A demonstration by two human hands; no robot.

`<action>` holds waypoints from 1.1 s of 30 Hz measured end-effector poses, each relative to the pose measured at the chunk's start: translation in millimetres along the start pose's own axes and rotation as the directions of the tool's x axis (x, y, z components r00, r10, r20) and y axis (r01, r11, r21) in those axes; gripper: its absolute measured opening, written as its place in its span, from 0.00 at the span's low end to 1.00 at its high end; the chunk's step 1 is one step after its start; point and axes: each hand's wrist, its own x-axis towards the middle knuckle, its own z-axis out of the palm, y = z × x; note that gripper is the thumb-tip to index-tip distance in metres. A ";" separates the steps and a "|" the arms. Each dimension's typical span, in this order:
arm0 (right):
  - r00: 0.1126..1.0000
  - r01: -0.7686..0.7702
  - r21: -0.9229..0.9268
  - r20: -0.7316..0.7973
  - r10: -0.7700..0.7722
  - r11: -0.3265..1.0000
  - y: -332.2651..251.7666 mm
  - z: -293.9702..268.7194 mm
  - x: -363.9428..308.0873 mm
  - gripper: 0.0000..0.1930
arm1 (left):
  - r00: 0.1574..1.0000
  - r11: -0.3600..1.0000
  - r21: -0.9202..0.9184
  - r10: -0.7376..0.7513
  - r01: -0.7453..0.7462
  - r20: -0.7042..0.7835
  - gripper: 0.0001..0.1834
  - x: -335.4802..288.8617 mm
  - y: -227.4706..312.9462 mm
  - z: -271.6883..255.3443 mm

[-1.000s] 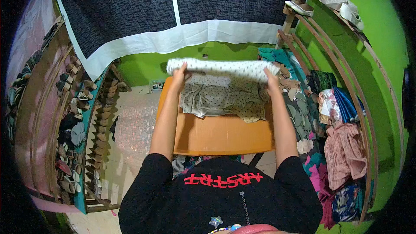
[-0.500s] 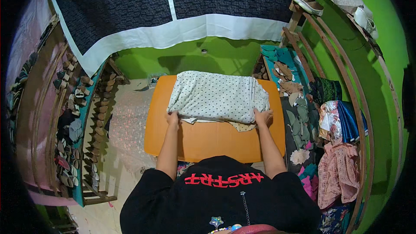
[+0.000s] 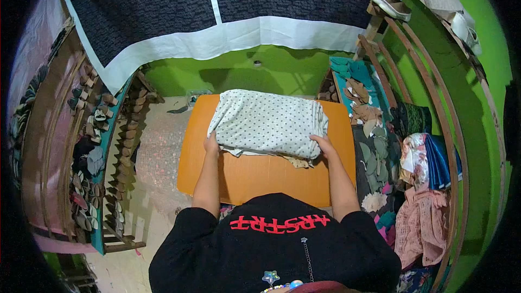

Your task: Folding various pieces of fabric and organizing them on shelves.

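Observation:
A folded white cloth with dark polka dots [image 3: 266, 122] lies in a thick, wide bundle on an orange tabletop [image 3: 255, 179]. At its near left corner, my left hand [image 3: 212, 142] grips the edge, its fingers partly hidden by the fabric. My right hand [image 3: 322, 145] holds the near right corner, thumb on top and the other fingers out of sight beneath the layers. A beige patterned edge [image 3: 300, 163] sticks out from under the bundle near my right hand. Stacked folds show along the right end.
Shoes fill a teal-topped rack [image 3: 96, 157] at the left. On the right, cut material pieces [image 3: 373, 152] cover a bench, with folded garments and a pink lace garment [image 3: 423, 222] beside wooden rails [image 3: 434, 76]. A dark curtain with a white border [image 3: 239, 35] hangs at the back.
My right hand has shifted a little left, and the cloth's right end has come inward with it, looking straighter. My left hand has moved slightly left and up along its corner.

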 end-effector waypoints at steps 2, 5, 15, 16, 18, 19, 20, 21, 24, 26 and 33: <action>0.995 -0.099 -0.240 -0.032 0.094 0.966 6.0 -4.2 10.5 0.36 | 0.982 0.977 -0.203 -0.102 0.068 -0.161 0.20 15.6 -28.5 -22.6; 0.910 -0.415 -0.559 -0.250 0.330 0.718 0.2 -9.3 17.3 0.36 | 0.936 0.950 -0.180 -0.289 0.254 -0.200 0.18 0.3 -31.0 -23.4; 0.871 0.394 -0.871 0.253 -0.421 0.294 -35.9 142.9 -64.7 0.39 | 0.808 0.670 -0.453 -0.505 0.589 0.303 0.22 -46.4 22.4 20.6; 0.853 0.406 -0.886 0.277 -0.443 0.226 -20.2 141.5 -64.2 0.40 | 0.785 0.629 -0.473 -0.453 0.618 0.423 0.22 -39.2 22.0 26.0; 0.829 0.419 -0.894 0.306 -0.468 0.158 -18.3 143.8 -64.6 0.42 | 0.755 0.589 -0.489 -0.384 0.644 0.531 0.22 -29.9 26.0 27.7; 0.852 0.414 -0.894 0.313 -0.420 0.172 -18.7 145.1 -63.2 0.42 | 0.786 0.573 -0.559 -0.294 0.600 0.543 0.22 -26.4 27.4 26.9; 0.876 0.399 -0.898 0.313 -0.366 0.188 -17.8 144.3 -65.7 0.43 | 0.807 0.547 -0.618 -0.206 0.564 0.553 0.22 -30.0 31.2 27.8; 0.881 0.390 -0.900 0.303 -0.363 0.194 -17.8 145.1 -66.8 0.43 | 0.802 0.551 -0.610 -0.210 0.570 0.559 0.22 -31.0 37.0 29.2; 0.874 0.436 -0.859 0.334 -0.354 0.268 -19.7 149.2 -68.8 0.42 | 0.865 0.675 -0.658 0.059 0.333 0.499 0.23 -41.2 73.4 36.9; 0.878 0.452 -0.816 0.338 -0.338 0.359 -18.8 157.7 -68.0 0.41 | 0.870 0.757 -0.611 0.120 0.232 0.478 0.21 -40.9 86.2 41.3; 0.997 0.015 0.614 -0.066 0.032 0.789 14.0 89.4 -30.9 0.29 | 0.471 0.727 -0.232 0.619 -0.646 0.629 0.35 -144.6 115.4 103.5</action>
